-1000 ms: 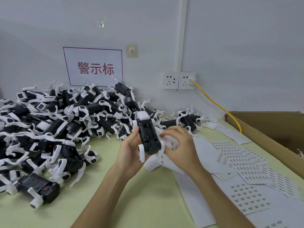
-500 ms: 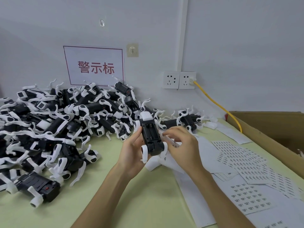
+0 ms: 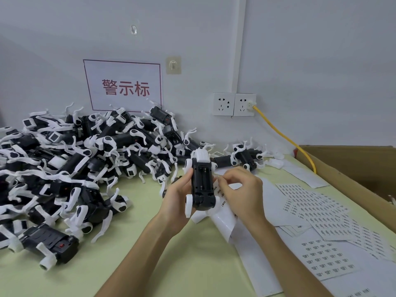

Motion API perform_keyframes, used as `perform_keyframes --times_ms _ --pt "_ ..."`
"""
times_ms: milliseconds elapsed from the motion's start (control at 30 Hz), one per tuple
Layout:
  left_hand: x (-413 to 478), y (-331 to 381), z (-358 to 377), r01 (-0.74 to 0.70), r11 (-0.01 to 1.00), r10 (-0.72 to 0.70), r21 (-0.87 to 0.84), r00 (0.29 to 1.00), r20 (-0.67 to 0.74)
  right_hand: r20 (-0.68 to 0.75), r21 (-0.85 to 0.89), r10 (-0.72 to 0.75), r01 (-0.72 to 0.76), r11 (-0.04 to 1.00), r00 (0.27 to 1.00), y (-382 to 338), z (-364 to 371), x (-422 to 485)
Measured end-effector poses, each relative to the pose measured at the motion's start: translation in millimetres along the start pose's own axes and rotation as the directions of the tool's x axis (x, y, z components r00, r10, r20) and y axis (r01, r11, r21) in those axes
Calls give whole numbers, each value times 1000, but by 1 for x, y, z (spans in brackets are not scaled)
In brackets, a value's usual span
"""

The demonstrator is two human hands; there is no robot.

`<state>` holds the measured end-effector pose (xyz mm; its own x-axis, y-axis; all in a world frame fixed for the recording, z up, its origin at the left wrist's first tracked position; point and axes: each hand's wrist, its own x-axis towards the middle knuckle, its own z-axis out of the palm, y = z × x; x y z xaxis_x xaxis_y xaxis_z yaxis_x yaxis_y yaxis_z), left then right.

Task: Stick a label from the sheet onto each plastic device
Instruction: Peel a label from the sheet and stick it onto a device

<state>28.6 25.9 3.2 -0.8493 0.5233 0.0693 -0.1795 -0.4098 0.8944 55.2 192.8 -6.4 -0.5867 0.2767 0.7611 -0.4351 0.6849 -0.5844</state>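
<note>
Where right hand [image 3: 242,196] pinches, device [image 3: 202,183] partly hides sheet [image 3: 222,220].

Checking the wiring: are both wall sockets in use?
No, only the right socket has a plug in it, with the yellow cable leading off; the left socket has nothing plugged in.
</note>
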Motion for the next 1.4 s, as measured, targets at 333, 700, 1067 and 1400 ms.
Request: perform_keyframes --times_ms 333,700,1067,1400 --pt "1 0 -3 -3 1000 2 -12 1000 -29 110 121 239 -252 960 965 -3 -5 5" --pt "3 -3 -2 -76 996 84 46 977 -194 -6 263 341 -328 907 940 -4 -11 8" --pt "-1 11 -9 -138 990 132 -40 982 -136 106 387 299 -317 866 948 -7 -8 9" --pt "2 7 -8 -61 998 59 -34 996 -66 154 397 247 -288 871 957 -8 -7 7"
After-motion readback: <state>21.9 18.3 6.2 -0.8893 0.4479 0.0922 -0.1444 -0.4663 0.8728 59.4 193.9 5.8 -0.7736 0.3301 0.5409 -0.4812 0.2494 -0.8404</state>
